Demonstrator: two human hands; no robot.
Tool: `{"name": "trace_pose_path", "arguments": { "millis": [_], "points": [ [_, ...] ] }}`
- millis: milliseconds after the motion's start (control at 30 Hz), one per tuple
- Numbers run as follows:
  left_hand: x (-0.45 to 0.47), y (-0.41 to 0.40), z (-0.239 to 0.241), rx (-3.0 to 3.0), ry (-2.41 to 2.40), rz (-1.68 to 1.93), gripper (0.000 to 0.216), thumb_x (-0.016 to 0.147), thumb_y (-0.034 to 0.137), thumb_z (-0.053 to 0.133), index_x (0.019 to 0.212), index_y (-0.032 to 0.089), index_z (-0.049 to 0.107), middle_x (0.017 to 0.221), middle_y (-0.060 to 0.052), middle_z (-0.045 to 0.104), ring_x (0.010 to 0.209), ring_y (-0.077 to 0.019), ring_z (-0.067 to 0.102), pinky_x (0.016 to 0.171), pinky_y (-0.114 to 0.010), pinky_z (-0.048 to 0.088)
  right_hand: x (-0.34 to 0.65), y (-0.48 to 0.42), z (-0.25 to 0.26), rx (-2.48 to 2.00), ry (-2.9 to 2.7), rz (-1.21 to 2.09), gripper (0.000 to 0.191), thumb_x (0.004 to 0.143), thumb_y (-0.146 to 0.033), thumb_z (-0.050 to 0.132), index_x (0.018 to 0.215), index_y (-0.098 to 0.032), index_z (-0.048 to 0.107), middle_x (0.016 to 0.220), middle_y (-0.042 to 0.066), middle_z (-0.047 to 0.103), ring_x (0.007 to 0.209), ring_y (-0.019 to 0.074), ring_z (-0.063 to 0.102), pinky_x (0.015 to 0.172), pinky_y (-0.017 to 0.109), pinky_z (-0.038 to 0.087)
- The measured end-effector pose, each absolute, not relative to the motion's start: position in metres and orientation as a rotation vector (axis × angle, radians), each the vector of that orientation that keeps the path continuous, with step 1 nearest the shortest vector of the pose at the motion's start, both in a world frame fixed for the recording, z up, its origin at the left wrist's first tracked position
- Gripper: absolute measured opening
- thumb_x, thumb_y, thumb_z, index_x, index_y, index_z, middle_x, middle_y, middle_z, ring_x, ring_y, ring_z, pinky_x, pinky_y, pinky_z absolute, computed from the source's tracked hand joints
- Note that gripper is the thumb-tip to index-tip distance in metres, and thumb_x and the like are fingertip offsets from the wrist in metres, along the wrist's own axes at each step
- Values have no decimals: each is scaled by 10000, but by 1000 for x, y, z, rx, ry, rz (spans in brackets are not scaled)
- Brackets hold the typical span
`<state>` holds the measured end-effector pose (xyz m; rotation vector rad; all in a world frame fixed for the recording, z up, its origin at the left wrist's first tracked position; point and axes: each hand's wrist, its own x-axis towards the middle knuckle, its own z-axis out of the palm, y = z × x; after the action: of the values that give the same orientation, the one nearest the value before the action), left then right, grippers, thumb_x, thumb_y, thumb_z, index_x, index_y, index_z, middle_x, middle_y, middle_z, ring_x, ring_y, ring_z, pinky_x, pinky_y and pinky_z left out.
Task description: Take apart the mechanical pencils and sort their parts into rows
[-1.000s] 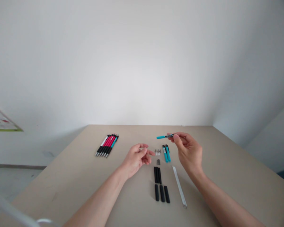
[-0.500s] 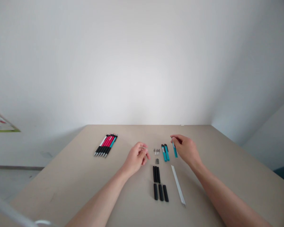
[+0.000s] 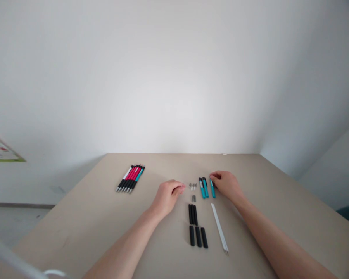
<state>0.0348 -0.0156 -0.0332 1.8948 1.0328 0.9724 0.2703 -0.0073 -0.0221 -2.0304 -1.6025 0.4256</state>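
My right hand (image 3: 227, 185) rests low on the beige table (image 3: 84, 221), fingers pinched on a teal pen barrel (image 3: 212, 188) that lies beside two other teal barrels (image 3: 204, 187). My left hand (image 3: 167, 197) is down on the table with curled fingers, its fingertips close to several small grey pen tips (image 3: 193, 186); what it holds, if anything, is too small to make out. Near me lie black tubes (image 3: 193, 214), three black grips (image 3: 198, 236) and white refills (image 3: 220, 228).
A row of several assembled pens (image 3: 130, 178), red, white and teal with black grips, lies at the far left of the table. A tiny spring-like part (image 3: 193, 198) sits below the tips. A white wall stands behind; a poster corner (image 3: 0, 149) shows at left.
My right hand brought the teal barrel down from the air and laid it next to the two others. My left hand turned palm down and moved toward the grey tips.
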Motion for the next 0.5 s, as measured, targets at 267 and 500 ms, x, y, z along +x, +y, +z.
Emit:
{"name": "trace_pose_path", "arguments": {
  "millis": [267,500],
  "points": [
    [36,-17,-30,1905,1119,917,93,803,173,525,833,168,613,722,-4,666,586,-112,547,571,-206,409,272,-5,-27,-2035,-1586,432,167,754,-251,575,800,-176,716,694,37,693,665,164,633,635,239,445],
    [36,-17,-29,2033,1123,998,90,774,161,585,759,169,673,796,-19,613,658,-110,547,605,-209,414,263,-7,-21,-2027,-1592,390,139,755,-224,583,772,-175,712,768,45,701,744,176,624,682,251,429]
  ]
}}
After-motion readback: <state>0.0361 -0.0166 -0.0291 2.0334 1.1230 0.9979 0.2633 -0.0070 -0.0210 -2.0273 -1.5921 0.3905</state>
